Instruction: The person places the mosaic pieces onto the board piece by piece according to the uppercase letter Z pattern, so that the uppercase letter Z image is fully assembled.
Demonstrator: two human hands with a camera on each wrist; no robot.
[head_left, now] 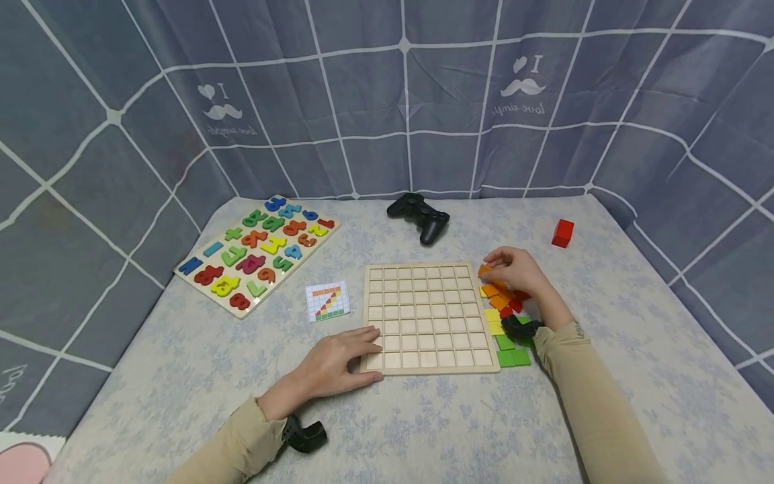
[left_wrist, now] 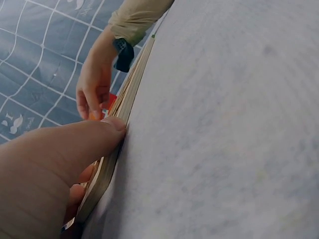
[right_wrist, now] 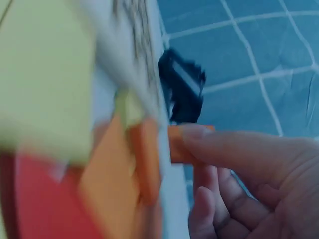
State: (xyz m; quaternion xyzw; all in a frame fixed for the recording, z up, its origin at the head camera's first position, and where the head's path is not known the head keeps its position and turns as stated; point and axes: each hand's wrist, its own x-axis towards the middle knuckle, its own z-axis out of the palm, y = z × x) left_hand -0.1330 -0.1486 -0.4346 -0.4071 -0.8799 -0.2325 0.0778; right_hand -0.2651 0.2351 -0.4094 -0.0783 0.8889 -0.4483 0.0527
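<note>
A wooden grid board (head_left: 431,308) lies flat on the table. My left hand (head_left: 331,363) rests at its near left corner, fingers over the left side and thumb against the front edge (left_wrist: 134,84). Past the board's far right corner, my right hand (head_left: 519,272) pinches an orange tile (right_wrist: 178,144) between thumb and fingers. Below that hand lie loose orange tiles (head_left: 499,302), red tiles (head_left: 506,312), yellow tiles (head_left: 494,322) and green tiles (head_left: 512,357). The right wrist and sleeve hide part of this pile. A pattern card (head_left: 328,301) with coloured squares lies left of the board.
At the back left is a puzzle board (head_left: 284,274) with colourful numbers and symbols. A black game controller (head_left: 418,217) lies behind the grid board. One red block (head_left: 563,233) sits at the back right. Grey-blue checked cloth (head_left: 375,94) hangs around the table.
</note>
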